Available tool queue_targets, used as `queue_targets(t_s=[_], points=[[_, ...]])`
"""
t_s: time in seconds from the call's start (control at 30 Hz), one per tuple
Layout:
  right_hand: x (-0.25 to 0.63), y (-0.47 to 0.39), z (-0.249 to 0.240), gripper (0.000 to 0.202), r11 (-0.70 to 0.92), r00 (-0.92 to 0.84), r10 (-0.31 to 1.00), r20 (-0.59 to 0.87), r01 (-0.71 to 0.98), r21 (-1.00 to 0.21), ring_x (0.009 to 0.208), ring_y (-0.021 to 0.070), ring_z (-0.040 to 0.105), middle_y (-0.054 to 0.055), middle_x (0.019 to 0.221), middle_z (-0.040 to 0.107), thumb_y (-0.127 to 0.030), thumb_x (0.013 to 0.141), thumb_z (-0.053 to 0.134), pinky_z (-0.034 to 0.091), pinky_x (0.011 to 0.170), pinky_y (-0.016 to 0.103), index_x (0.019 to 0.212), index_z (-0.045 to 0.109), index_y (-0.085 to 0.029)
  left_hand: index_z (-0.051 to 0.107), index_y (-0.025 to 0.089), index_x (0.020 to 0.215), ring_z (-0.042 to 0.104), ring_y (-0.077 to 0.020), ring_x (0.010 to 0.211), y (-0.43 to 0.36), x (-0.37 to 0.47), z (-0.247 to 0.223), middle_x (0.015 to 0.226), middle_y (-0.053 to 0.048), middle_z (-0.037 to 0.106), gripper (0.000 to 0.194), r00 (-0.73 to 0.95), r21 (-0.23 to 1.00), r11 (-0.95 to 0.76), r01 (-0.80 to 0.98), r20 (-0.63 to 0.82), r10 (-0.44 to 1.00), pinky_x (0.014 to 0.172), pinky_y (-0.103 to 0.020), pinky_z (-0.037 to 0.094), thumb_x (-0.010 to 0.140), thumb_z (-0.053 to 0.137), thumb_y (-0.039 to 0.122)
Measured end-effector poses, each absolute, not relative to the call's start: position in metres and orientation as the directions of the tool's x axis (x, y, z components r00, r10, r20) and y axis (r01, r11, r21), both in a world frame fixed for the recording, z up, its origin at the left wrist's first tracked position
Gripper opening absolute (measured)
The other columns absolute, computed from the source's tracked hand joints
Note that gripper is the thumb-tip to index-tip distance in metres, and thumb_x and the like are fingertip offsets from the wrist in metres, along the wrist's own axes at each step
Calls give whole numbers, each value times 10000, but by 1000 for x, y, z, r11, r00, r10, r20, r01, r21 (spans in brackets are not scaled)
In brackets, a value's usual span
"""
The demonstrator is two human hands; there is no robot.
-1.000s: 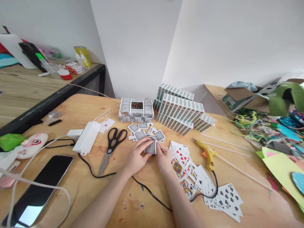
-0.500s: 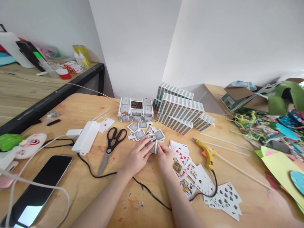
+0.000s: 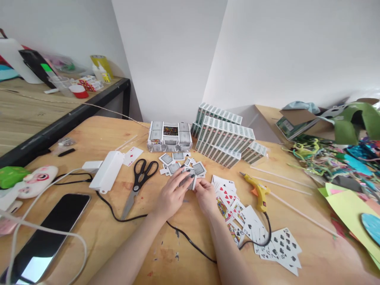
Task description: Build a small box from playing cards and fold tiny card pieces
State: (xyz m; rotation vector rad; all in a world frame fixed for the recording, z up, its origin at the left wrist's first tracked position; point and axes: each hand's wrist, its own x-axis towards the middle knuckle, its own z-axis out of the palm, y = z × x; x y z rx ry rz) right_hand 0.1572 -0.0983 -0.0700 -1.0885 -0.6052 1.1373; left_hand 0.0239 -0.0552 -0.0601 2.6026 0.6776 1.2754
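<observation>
Across your wooden table (image 3: 166, 261), the stack of glossy green-and-white boxes (image 3: 225, 136) stands right of upper centre, beside a squat box (image 3: 156, 130) clad in playing cards, its rectangular opening showing dark, multicoloured patches. At frame centre, your left hand (image 3: 172, 196), fingers half bent, and your right hand (image 3: 207, 196), fingers pinched, hold the small grey-patterned, white-edged card piece (image 3: 192, 184), partly hidden by your fingers.

Pale walls (image 3: 169, 59) stand behind a wooden table (image 3: 103, 134) and black-edged bench (image 3: 38, 109).
</observation>
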Motion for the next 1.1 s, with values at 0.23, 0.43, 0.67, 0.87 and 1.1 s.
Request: queue_targets(t_s=[0.23, 0.43, 0.67, 0.87, 1.1], points=[[157, -100, -65, 201, 17, 446, 891, -83, -215, -976, 529, 105, 454, -22, 559, 577, -353, 689, 659, 379, 562, 246, 636, 640, -160, 458, 196, 1259, 355, -228, 1288, -55, 25, -59, 1234, -93, 529, 460, 559, 331, -885, 328, 688, 464, 1002, -427, 437, 825, 462, 45], [157, -100, -64, 251, -2, 474, 879, -57, -116, -993, 549, 119, 484, -4, 595, 597, -398, 709, 631, 394, 566, 253, 652, 625, -154, 378, 177, 1328, 359, -254, 1267, -57, 25, -61, 1274, -95, 513, 508, 625, 317, -878, 360, 617, 479, 999, -469, 421, 836, 443, 74], [157, -99, -63, 302, -56, 489, 869, -80, -64, -996, 475, 88, 391, -34, 519, 499, -441, 716, 618, 323, 463, 222, 618, 582, -157, 295, 177, 1378, 379, -266, 1247, -58, 27, -58, 1285, -103, 501, 531, 662, 358, -854, 377, 541, 519, 991, -481, 417, 860, 376, 94], [156, -100, -62, 381, -66, 531, 845, -72, -30, -997, 445, 94, 379, -44, 477, 446, -518, 755, 552, 308, 434, 229, 596, 541, -173, 328, 174, 1353, 428, -257, 1194, -57, 28, -60, 1252, -113, 501, 520, 645, 394, -825, 405, 516, 563, 986, -452, 427, 846, 438, 139], [156, -100, -62, 328, -45, 465, 883, -62, -47, -998, 513, 112, 456, -20, 601, 576, -493, 737, 598, 351, 482, 234, 772, 636, -168, 349, 175, 1325, 424, -245, 1192, -56, 27, -60, 1233, -111, 490, 484, 632, 418, -806, 419, 503, 590, 992, -447, 415, 849, 430, 126]])
